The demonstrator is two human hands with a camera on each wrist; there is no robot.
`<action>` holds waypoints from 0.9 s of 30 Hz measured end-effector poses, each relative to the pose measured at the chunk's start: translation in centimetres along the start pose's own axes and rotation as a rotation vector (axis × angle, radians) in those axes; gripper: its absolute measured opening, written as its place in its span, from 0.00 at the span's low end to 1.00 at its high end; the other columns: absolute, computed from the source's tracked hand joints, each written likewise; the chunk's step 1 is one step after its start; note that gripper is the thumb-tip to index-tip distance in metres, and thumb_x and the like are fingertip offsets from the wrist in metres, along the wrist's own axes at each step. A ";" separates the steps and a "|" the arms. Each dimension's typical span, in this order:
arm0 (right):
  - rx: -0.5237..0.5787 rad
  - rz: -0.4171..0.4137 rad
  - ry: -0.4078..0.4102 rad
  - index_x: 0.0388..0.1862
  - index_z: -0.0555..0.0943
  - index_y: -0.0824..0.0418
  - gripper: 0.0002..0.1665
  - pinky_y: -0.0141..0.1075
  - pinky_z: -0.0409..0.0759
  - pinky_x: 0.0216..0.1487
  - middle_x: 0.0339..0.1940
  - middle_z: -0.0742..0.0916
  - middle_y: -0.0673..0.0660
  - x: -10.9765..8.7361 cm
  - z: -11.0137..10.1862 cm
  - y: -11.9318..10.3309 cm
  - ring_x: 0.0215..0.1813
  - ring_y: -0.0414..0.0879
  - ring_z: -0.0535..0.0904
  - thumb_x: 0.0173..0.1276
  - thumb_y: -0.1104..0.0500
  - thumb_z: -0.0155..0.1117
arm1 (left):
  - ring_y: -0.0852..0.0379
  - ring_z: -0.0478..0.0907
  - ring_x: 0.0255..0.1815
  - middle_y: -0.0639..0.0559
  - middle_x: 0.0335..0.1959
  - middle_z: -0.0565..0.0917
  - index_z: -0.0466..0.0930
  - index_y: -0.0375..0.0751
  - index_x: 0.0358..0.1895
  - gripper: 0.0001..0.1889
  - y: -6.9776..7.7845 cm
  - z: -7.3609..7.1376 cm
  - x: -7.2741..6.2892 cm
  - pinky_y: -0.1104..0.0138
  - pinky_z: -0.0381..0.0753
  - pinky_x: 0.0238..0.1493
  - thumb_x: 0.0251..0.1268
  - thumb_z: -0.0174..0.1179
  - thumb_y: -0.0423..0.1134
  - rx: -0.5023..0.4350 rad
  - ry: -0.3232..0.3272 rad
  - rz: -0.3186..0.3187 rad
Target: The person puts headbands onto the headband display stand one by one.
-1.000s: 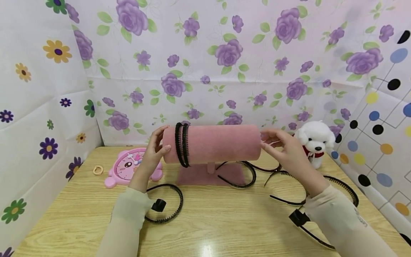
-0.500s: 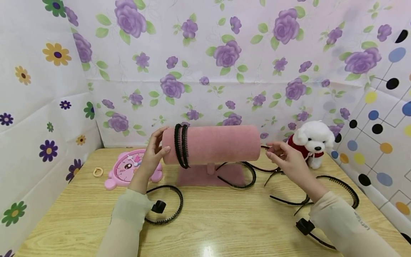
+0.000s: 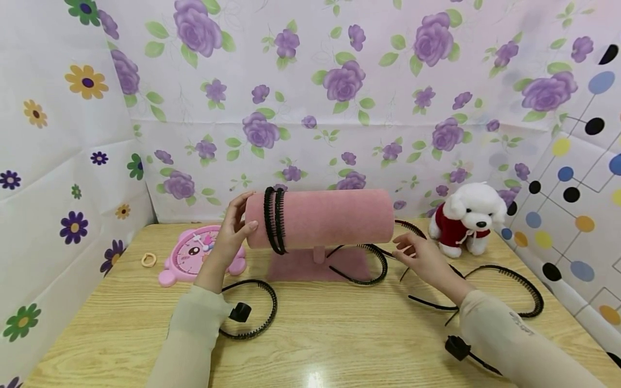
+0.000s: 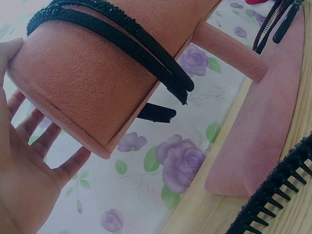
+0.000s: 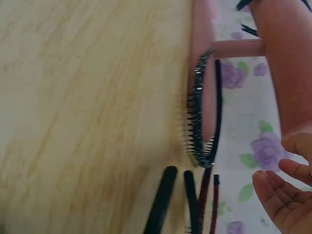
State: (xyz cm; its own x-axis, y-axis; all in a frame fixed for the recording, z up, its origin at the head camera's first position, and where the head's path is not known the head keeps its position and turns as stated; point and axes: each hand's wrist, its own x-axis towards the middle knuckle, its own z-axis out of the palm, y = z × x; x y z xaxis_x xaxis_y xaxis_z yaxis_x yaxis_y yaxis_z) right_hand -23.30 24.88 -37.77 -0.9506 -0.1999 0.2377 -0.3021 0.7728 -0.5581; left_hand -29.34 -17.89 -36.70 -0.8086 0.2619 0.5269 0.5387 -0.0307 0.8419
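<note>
Centrally, the pink roll (image 3: 335, 215) sits above the table (image 3: 315, 334), carrying two black headbands (image 3: 268, 215) near its left end. Expect low weight and soft, grippy fabric; hold its ends. Your left hand (image 3: 230, 231) grips the left end; your right hand (image 3: 424, 261), empty, hovers near a loose headband (image 3: 384, 265).

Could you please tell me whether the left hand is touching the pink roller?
Touching. The head view shows it: the left hand is at the end of the pink roller, its thumb lying on the front surface.
</note>
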 end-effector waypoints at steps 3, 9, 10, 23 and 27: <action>-0.007 -0.024 -0.011 0.52 0.77 0.68 0.18 0.42 0.81 0.38 0.43 0.85 0.66 0.3 0.8 0.4 0.39 0.53 0.83 0.67 0.60 0.63 | 0.62 0.60 0.70 0.58 0.71 0.62 0.54 0.49 0.73 0.33 0.0 0.0 0.0 0.63 0.61 0.63 0.66 0.50 0.30 0.003 0.002 -0.001; -0.034 -0.034 -0.043 0.49 0.78 0.70 0.16 0.43 0.81 0.37 0.39 0.87 0.66 1.0 1.9 0.5 0.36 0.53 0.85 0.64 0.63 0.64 | 0.62 0.60 0.70 0.59 0.71 0.62 0.54 0.48 0.73 0.33 0.1 0.0 -0.1 0.65 0.62 0.63 0.65 0.50 0.30 -0.001 0.008 0.000; -0.036 -0.029 -0.050 0.48 0.78 0.70 0.16 0.44 0.81 0.37 0.38 0.87 0.66 1.1 2.1 0.5 0.37 0.54 0.84 0.64 0.63 0.64 | 0.62 0.60 0.70 0.59 0.70 0.62 0.54 0.48 0.73 0.33 0.0 0.0 -0.1 0.65 0.62 0.63 0.65 0.50 0.30 -0.002 0.009 0.001; -0.106 0.064 -0.127 0.53 0.76 0.70 0.21 0.44 0.80 0.39 0.36 0.87 0.63 1.9 3.6 1.0 0.37 0.52 0.83 0.64 0.60 0.64 | 0.62 0.59 0.70 0.57 0.71 0.62 0.54 0.49 0.73 0.33 0.2 0.1 0.0 0.65 0.62 0.63 0.64 0.50 0.30 0.007 0.010 -0.001; -0.108 0.102 -0.170 0.54 0.75 0.71 0.23 0.41 0.80 0.36 0.33 0.86 0.61 2.2 4.0 1.0 0.32 0.47 0.81 0.64 0.59 0.65 | 0.62 0.59 0.70 0.57 0.71 0.62 0.54 0.48 0.73 0.33 0.2 0.1 0.0 0.65 0.62 0.63 0.65 0.50 0.30 0.008 0.011 -0.001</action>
State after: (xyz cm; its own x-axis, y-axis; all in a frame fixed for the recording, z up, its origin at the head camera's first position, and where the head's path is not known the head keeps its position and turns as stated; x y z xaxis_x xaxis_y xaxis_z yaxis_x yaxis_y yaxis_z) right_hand -26.01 22.82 -40.94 -0.9771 -0.2085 0.0418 -0.2025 0.8526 -0.4817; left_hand -29.18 -17.82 -36.58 -0.8118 0.2513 0.5271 0.5396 -0.0223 0.8416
